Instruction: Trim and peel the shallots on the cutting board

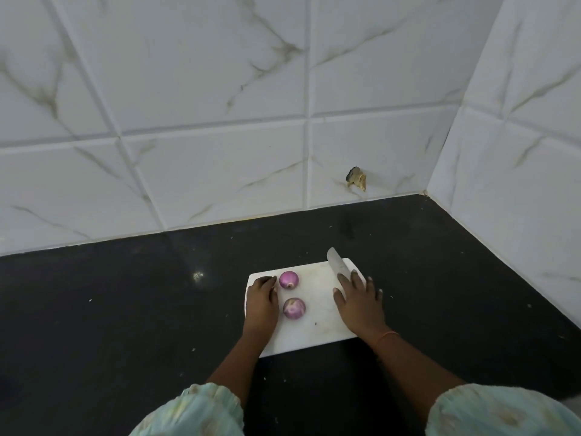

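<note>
Two purple shallots lie on a white cutting board (317, 297): the far shallot (288, 279) and the near shallot (294, 308). My left hand (261, 302) rests on the board's left edge, its fingertips just beside the far shallot, holding nothing. My right hand (358, 298) lies flat with fingers spread over the handle end of a knife (338, 264). The blade points away from me past the board's far right corner. The knife's handle is hidden under my hand.
The board sits on a black countertop (125, 309) speckled with small crumbs. White marble-patterned tiled walls (220, 121) rise behind and to the right, meeting in a corner. A chipped hole (356, 178) marks the back wall low down.
</note>
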{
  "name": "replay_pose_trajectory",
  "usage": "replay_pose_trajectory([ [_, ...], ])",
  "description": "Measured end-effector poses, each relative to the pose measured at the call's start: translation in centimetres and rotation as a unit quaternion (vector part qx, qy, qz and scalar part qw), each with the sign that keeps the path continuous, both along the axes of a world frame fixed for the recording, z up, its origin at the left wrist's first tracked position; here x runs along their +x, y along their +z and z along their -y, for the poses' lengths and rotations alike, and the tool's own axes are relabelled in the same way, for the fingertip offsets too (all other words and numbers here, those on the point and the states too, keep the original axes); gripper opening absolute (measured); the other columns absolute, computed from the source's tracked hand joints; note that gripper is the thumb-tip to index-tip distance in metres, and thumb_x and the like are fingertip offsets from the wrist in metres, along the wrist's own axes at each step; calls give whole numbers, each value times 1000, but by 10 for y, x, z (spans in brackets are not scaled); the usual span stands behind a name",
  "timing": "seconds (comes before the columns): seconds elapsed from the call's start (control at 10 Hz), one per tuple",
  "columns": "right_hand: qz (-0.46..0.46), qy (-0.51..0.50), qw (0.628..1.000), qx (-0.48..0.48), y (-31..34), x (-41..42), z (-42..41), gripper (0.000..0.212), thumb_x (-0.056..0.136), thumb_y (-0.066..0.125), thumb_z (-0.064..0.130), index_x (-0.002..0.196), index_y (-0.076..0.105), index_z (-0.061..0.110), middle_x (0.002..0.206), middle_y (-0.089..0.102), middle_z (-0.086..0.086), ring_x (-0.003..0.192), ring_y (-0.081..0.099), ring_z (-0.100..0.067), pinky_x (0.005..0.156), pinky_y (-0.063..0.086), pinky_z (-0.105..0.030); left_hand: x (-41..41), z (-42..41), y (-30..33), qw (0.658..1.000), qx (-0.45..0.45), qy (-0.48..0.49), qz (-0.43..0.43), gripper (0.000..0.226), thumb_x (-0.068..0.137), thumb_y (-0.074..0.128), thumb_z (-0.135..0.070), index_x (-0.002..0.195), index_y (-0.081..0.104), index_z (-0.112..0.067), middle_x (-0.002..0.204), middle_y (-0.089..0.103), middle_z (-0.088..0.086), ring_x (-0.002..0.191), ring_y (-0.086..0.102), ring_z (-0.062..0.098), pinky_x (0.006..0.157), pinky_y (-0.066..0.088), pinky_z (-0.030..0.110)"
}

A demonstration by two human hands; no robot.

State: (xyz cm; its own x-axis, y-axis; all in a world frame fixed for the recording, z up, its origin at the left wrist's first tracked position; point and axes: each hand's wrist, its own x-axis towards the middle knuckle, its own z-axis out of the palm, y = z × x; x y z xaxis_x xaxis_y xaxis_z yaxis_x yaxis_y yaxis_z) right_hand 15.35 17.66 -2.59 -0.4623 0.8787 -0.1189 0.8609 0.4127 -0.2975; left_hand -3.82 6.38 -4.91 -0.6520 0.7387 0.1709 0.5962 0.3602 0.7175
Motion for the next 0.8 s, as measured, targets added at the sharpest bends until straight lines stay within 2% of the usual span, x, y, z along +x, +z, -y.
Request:
replay_pose_trajectory([
  [0.2,6,-1,1000,-4,3,-3,1,55,100,30,49,151,21,32,162,9,-4,147,4,-40,117,8,-59,1,-3,1,1000,19,11,7,34,92,50,2,121,67,-3,126,62,12,113,58,27,101,43,31],
  [0.5,0,45,999,-13,-3,-37,31,58,102,29,39,155,12,24,162,0,-15,149,-2,-33,119,1,-51,2,1,5,998,38,20,52,34,93,50,0,123,66,-7,127,61,7,114,58,21,102,45,30],
  [0.6,-4,45,999,-13,-1,-41,33,57,102,29,35,155,12,25,162,1,-14,150,-2,-32,120,0,-50,0,-1,4,998,30,18,53,35,93,51,0,123,66,-7,127,62,6,113,59,19,99,42,23],
  [0.7,0,62,998,0,-3,-34,34,56,102,29,33,155,11,26,163,2,-13,150,-1,-30,120,0,-49,-1,3,2,998,28,16,58,34,93,51,0,122,67,-8,126,63,5,112,60,20,96,42,22],
  [0.8,-68,53,996,1,7,-30,21,56,102,31,32,154,14,26,162,9,-9,150,4,-27,120,5,-49,0,-1,7,994,49,43,86,34,93,50,-1,121,67,-11,123,63,6,106,61,20,92,47,25],
])
